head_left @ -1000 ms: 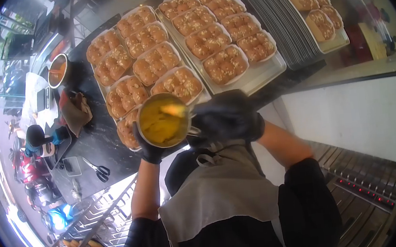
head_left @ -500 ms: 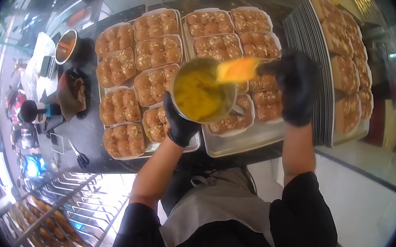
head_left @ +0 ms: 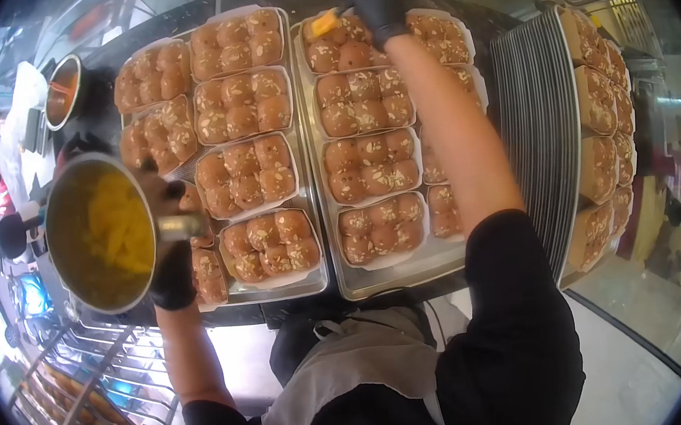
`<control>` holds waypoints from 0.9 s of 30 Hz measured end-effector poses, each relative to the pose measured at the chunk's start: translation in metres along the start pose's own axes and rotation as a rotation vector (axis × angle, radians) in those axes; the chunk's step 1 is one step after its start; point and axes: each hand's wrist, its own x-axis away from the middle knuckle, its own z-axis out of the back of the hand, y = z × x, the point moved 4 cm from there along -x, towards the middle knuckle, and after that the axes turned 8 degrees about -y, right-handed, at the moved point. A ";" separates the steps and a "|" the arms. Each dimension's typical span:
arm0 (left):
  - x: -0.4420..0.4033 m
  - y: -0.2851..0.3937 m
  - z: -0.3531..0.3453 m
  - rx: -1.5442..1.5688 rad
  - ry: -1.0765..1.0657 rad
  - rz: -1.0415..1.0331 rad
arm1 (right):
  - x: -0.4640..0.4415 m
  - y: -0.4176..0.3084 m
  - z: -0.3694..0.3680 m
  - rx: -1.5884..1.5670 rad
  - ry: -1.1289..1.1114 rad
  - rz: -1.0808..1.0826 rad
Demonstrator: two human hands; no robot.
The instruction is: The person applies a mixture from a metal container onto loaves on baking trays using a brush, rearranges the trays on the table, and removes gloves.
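Note:
My left hand (head_left: 173, 276), in a black glove, is wrapped round a metal pitcher (head_left: 70, 241) above the left tray. Yellow contents show inside the pitcher, and its handle points right. My right hand (head_left: 380, 13), also gloved in black, grips a pastry brush (head_left: 326, 23) with yellow bristles. The brush is at the far-left pack of buns (head_left: 353, 52) on the right tray (head_left: 364, 280); whether the bristles touch the crust I cannot tell. More brown buns (head_left: 245, 173), topped with flakes, sit in paper cases on the left tray (head_left: 294, 288), some hidden behind the pitcher.
A stack of metal trays (head_left: 536, 134) stands at the right, with packed buns (head_left: 595, 103) on top. At the upper left is a dark bowl (head_left: 64, 92). A wire rack (head_left: 117, 377) holding baked goods is at the lower left.
My left hand has carried the pitcher left, from between the trays to over the left tray. My right hand has moved the brush from beside the pitcher to the far buns.

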 end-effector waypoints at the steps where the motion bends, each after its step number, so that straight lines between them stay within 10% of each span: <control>1: 0.008 0.001 0.004 -0.112 0.026 0.051 | 0.002 0.010 0.018 0.012 -0.006 -0.016; 6: 0.053 0.012 0.044 0.266 0.100 0.067 | 0.014 -0.010 0.052 0.538 -0.127 0.130; 8: 0.060 0.023 0.061 0.034 0.132 0.060 | 0.025 -0.084 0.033 0.032 0.277 0.872; 10: 0.054 0.029 0.061 -0.201 0.147 0.059 | 0.042 -0.089 0.001 0.166 -0.052 0.372; 16: 0.046 0.048 0.056 -0.470 0.094 0.039 | 0.021 -0.027 0.028 0.021 0.008 -0.101; 19: 0.055 0.063 0.076 -0.461 0.112 0.010 | 0.031 -0.016 0.052 0.570 0.069 -0.115; 25: 0.047 0.057 0.069 -0.464 0.107 0.015 | 0.076 -0.086 -0.001 0.032 0.020 0.249; 27: 0.035 0.024 0.025 -0.297 0.465 -0.163 | 0.075 -0.062 0.011 -0.080 0.031 0.190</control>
